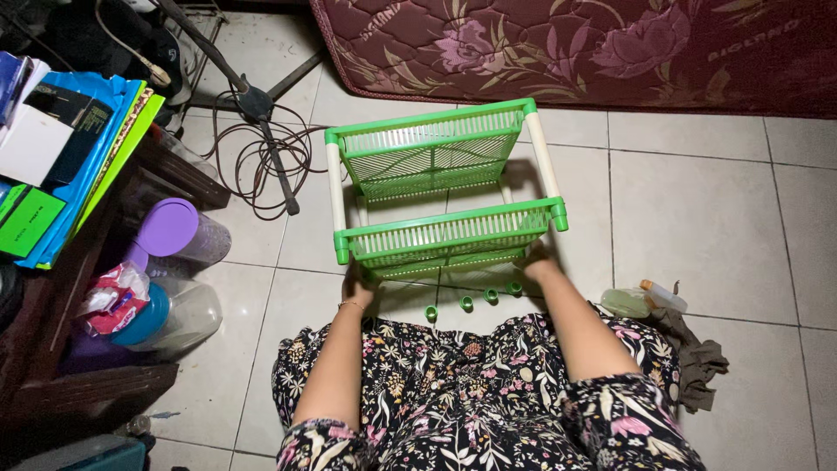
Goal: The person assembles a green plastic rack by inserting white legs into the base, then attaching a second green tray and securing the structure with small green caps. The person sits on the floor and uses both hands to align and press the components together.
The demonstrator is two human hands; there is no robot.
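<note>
A green plastic rack (440, 187) with two slatted shelves joined by white tube posts lies tipped over on the tiled floor in front of me. My left hand (356, 286) grips the lower left edge of the near shelf. My right hand (537, 263) holds the lower right edge of the same shelf. Several small green caps (475, 301) lie in a row on the floor just under the rack, between my arms. My lap in a flowered dress fills the bottom of the view.
A maroon flowered mattress (610, 44) lies along the far side. A dark stand with tangled cable (261, 131) stands far left. At left are a wooden shelf, stacked folders (78, 148), a purple-lidded container (174, 231) and a clear jar (179, 314). A small bottle (663, 296) and cloth lie right.
</note>
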